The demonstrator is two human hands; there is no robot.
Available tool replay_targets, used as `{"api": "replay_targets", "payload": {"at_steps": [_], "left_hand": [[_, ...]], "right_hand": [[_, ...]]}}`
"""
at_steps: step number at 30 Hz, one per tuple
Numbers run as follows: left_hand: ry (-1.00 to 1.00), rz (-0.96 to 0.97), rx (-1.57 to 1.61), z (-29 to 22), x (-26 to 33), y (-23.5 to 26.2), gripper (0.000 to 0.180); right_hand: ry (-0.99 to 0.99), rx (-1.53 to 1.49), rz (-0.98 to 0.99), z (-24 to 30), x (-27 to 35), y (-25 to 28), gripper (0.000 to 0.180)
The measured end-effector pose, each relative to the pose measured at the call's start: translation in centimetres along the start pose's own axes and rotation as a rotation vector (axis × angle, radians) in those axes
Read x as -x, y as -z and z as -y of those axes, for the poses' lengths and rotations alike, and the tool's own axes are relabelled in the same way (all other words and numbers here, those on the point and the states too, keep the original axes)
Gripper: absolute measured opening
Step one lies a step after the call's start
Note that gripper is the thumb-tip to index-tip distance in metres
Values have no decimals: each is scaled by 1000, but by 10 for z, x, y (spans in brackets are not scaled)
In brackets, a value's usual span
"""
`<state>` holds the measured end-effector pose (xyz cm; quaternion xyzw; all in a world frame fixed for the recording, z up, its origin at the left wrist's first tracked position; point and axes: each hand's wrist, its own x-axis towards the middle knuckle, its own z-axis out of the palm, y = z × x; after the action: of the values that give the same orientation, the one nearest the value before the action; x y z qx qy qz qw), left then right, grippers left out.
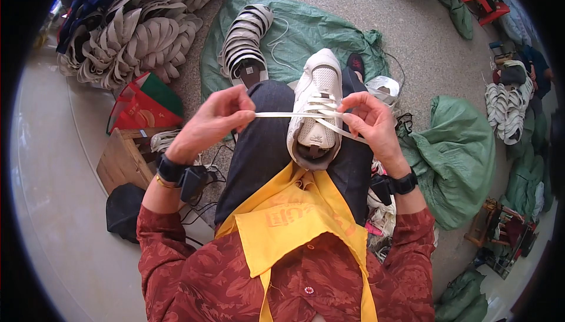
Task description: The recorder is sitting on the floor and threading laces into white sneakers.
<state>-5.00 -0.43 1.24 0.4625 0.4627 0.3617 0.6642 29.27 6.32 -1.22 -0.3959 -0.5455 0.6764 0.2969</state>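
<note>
A white shoe [318,80] rests between my thighs, its toe pointing away from me. White lace crosses its tongue in several rows. My left hand [220,113], left of the shoe, pinches one end of the white shoelace [275,114], which stretches level across the shoe's opening. At the right side of the shoe, my right hand [371,120] pinches the lace between thumb and fingertips. A further strand slants down from the eyelets under the right hand. Both hands are raised just over the shoe.
A curved stack of shoe uppers [247,33] lies on a green woven sheet [300,16] ahead. Piled uppers [141,33] fill the far left. A red bag [144,107] and wooden box [123,160] stand at left; a green sack [456,163] sits at right.
</note>
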Motion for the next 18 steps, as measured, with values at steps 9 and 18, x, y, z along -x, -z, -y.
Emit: {"api": "replay_targets", "payload": {"at_steps": [9, 18], "left_hand": [[116, -31, -159, 17, 11, -3, 13], [8, -33, -36, 11, -15, -31, 17]], "right_hand": [[-62, 398, -80, -1, 22, -5, 12], [16, 554, -109, 8, 13, -13, 27]]}}
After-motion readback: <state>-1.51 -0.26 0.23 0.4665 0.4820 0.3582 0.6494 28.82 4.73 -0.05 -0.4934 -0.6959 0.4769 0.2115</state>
